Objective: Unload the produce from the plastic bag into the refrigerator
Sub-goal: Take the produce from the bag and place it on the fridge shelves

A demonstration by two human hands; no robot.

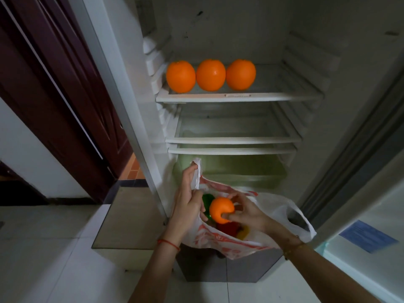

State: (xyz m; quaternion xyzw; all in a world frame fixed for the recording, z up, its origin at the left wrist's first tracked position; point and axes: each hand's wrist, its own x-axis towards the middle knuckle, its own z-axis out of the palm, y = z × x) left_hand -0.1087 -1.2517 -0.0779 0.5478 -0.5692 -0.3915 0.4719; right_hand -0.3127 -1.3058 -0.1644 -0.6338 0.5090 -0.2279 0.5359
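The refrigerator stands open in front of me. Its top shelf point(262, 96) carries three oranges point(211, 75) in a row at the left. Below, a white and red plastic bag point(231, 242) hangs open in front of the lower drawer. My left hand point(188, 200) is shut on the bag's left handle and rim. My right hand point(247, 212) grips a fourth orange point(219, 208) just above the bag's mouth. Inside the bag lie a green item point(206, 200), a red one point(227, 228) and a yellow one point(242, 234).
Two lower glass shelves point(234, 139) hold nothing, and a greenish drawer point(229, 171) sits under them. The fridge door point(371, 226) stands open at the right. A dark wooden door point(54, 95) is at the left, over a pale tiled floor point(54, 248).
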